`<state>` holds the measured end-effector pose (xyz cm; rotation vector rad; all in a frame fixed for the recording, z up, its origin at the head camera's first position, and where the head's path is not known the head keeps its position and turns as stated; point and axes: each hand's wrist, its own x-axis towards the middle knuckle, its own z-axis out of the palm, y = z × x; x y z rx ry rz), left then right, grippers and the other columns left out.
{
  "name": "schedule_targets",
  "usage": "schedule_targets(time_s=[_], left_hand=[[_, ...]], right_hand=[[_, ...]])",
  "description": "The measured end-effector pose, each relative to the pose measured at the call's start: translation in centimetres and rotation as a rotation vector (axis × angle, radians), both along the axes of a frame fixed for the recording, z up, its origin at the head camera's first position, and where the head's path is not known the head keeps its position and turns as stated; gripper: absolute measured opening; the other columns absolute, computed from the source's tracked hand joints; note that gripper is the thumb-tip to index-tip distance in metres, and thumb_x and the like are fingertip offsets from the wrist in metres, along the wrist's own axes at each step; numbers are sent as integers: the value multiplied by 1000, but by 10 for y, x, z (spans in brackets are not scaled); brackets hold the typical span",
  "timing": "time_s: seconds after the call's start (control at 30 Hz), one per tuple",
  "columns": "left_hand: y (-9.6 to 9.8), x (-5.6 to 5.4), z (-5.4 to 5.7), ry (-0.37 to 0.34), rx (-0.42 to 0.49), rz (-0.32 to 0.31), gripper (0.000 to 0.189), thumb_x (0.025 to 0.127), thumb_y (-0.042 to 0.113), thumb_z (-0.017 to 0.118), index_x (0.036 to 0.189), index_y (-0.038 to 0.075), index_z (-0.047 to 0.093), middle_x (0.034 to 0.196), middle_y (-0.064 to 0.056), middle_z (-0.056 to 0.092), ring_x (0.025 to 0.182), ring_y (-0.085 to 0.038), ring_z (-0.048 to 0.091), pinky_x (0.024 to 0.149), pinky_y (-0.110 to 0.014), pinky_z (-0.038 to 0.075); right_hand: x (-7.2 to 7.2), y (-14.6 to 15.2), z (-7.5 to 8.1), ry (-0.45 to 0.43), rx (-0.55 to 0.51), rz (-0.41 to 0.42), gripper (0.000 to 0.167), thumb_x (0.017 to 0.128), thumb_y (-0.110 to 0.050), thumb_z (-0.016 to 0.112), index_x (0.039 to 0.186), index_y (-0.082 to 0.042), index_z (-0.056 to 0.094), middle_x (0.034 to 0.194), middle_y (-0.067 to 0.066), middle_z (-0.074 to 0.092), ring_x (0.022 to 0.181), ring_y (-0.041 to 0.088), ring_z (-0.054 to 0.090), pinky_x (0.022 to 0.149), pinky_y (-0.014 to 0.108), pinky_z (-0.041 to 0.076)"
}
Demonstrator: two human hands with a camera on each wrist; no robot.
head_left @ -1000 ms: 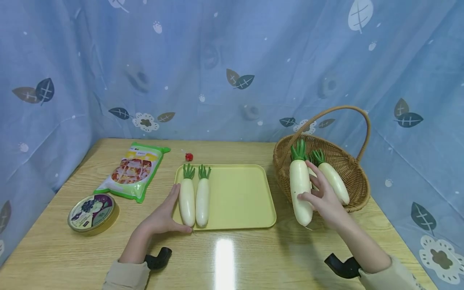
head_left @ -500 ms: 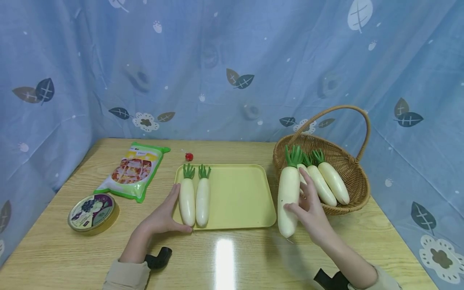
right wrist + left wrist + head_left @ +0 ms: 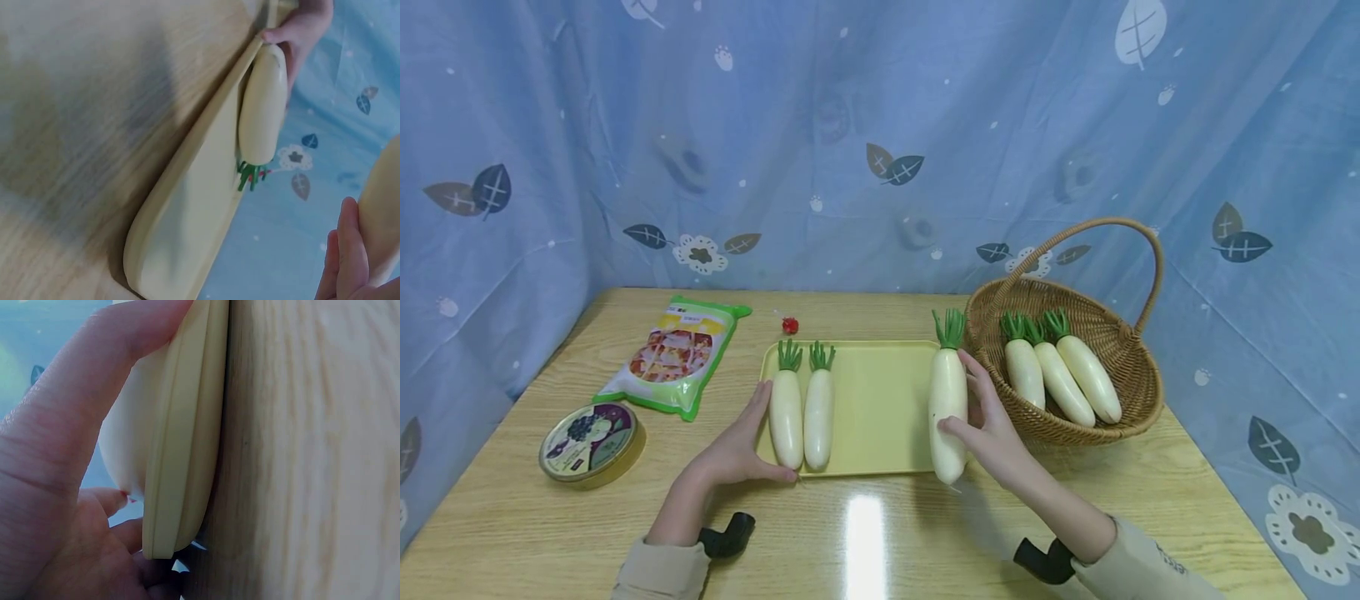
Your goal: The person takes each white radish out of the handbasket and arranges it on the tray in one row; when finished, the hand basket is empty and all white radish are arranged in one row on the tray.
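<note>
My right hand (image 3: 992,429) grips a white radish with green leaf stubs (image 3: 947,400) and holds it over the right edge of the yellow tray (image 3: 880,408). At the tray's front left corner, my left hand (image 3: 737,446) holds the rim between thumb and fingers; its thumb (image 3: 150,331) lies on the rim in the left wrist view. Two more white radishes, one at the left (image 3: 786,417) and one beside it (image 3: 819,417), lie side by side in the tray's left part. The right wrist view shows the held radish (image 3: 381,206) only partly, at its right edge.
A wicker basket (image 3: 1138,392) with a tall handle stands at the right, with three white radishes (image 3: 1060,383) inside. At the left lie a green-edged food packet (image 3: 673,358) and a round tin (image 3: 591,442). A small red object (image 3: 790,325) sits behind the tray.
My right hand has carried the radish left, from the front of the basket to the tray's right edge. Three radishes in the basket are now uncovered. My left hand has stayed put.
</note>
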<state>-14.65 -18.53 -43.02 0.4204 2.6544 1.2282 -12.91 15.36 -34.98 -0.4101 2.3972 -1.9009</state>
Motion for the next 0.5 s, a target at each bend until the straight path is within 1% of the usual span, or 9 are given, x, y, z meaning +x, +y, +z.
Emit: schedule_targets(time_s=[0.13,0.27,0.37,0.5], left_hand=[[0,0,1,-6,4,4,138,53,41,87,144,-1,-8,149,-25,-9,135,-41,-3,107,-55,9],[0,0,0,-10,7,5,138,52,41,87,144,0,-8,149,-24,-9,135,-40,-3,107,-55,9],[-1,-1,-1,-4,1,4,139,52,42,86,144,0,-8,149,-24,-9,135,-40,-2,107,-55,9],[-2,-1,-4,9,-1,2,139,51,43,86,144,-1,-7,149,-25,-8,135,-40,-2,107,-54,9]], right_hand=[[-10,-6,-2,-32,14,10,82,80,1,57,147,-20,13,136,22,28,102,38,53,70,40,53],[-18,-10,-7,-107,37,15,83,81,-2,58,147,-22,12,139,21,24,91,32,56,64,38,53],[-22,-12,-11,-144,54,17,84,80,-3,59,147,-22,12,141,22,22,86,29,57,64,37,53],[-29,-16,-19,-160,99,11,83,80,-5,60,147,-20,14,141,23,23,82,28,58,64,36,53]])
